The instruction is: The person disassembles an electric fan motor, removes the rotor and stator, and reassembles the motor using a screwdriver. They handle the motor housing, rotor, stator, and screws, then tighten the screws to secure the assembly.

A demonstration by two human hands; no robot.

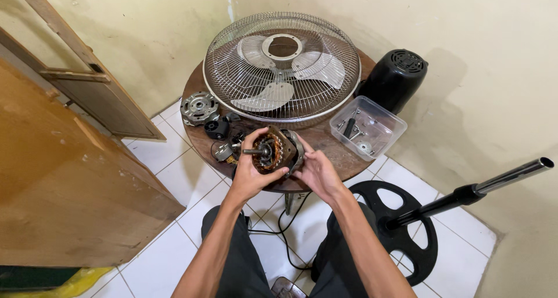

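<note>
Both hands hold a fan motor (274, 151) with copper windings and a steel shaft pointing left, just above the near edge of a round wooden table (325, 141). My left hand (251, 173) cups the motor from below and the left, thumb over its face. My right hand (317, 171) grips its back and right side. Behind the motor lies a wire fan guard (282, 65) with translucent blades inside it.
On the table's left lie a metal motor cover (199, 107) and small dark parts (218, 129). A clear plastic box (367, 127) of screws sits at the right, with a black motor housing (394, 78) beyond. The fan stand's black base (407, 228) and pole (494, 185) rest on the tiled floor. Wooden boards (64, 176) lean at left.
</note>
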